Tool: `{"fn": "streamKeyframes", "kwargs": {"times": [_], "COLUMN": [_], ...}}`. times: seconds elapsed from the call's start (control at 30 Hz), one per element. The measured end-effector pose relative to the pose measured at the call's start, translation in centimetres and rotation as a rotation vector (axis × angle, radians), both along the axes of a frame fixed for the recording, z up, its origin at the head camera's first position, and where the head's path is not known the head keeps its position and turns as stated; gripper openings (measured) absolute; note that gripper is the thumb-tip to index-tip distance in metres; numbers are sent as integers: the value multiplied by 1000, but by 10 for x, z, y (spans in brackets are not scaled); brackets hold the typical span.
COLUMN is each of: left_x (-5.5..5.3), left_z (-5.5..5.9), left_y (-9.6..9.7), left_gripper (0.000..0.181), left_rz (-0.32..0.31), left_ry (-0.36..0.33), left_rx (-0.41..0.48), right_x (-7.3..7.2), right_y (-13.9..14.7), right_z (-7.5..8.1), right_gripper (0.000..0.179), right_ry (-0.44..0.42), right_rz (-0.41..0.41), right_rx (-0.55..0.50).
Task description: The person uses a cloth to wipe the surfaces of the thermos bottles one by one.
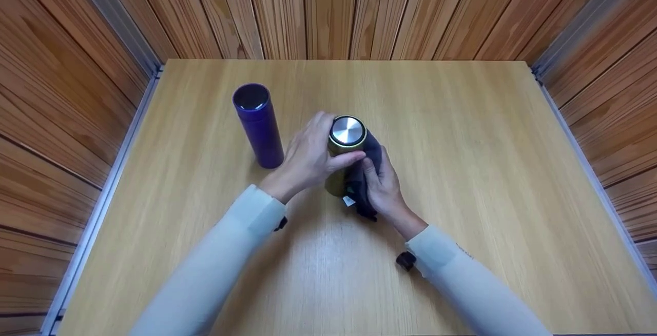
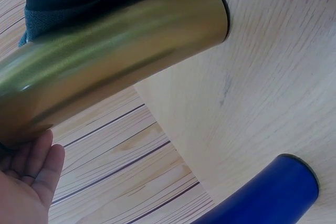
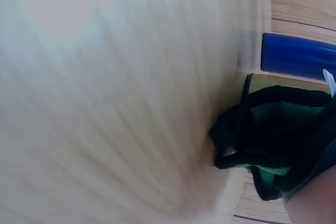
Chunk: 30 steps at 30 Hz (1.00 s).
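Near the middle of the table a gold vacuum flask (image 1: 336,184) stands upright, its silver-topped lid (image 1: 348,131) facing up. My left hand (image 1: 309,155) grips the flask near its top, thumb across the front and fingers behind. On the flask's right side my right hand (image 1: 384,184) holds a dark cloth (image 1: 359,187) against the body. The cloth hangs down in folds with a white tag; the right wrist view shows its green inner face and black edging (image 3: 273,129). In the left wrist view the gold body (image 2: 131,45) reaches down to a dark base rim.
A purple flask (image 1: 263,138) with a dark lid stands to the left of my left hand; it looks blue in both wrist views. The light wood table (image 1: 462,120) is bordered by wood-panel walls (image 1: 328,13) and grey metal edging.
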<state>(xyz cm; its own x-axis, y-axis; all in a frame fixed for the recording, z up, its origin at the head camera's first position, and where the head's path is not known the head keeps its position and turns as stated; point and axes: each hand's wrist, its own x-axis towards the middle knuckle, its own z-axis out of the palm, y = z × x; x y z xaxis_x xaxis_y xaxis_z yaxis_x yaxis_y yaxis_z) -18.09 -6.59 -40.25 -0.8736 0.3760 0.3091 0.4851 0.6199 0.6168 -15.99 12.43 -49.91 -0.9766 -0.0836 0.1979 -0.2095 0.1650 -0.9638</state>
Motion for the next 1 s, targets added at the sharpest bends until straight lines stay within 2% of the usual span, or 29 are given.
{"fn": "streamKeyframes", "kwargs": {"times": [0.23,0.37,0.5,0.6,0.7,1.0], "left_x": [-1,-1,0,0,0,0], "left_z": [-2,-3,-2,-2,-2,-2], "left_y": [0,0,-1,-1,-1,0], "left_gripper": [72,70,71,71,71,75], "left_rz": [2,5,6,9,11,13], "left_ry": [12,-3,-5,1,-2,-28], "left_rx": [-3,-2,3,7,6,-3], "right_x": [13,23,28,27,22,17], "right_y": [-8,-15,-20,-23,-24,-23], "right_z": [2,5,8,13,15,11], "right_gripper": [40,45,51,54,56,52], "right_ry": [-85,-53,30,99,126,23], "right_rz": [-51,-78,-113,-127,-124,-106], "right_rx": [16,31,68,76,66,-51]}}
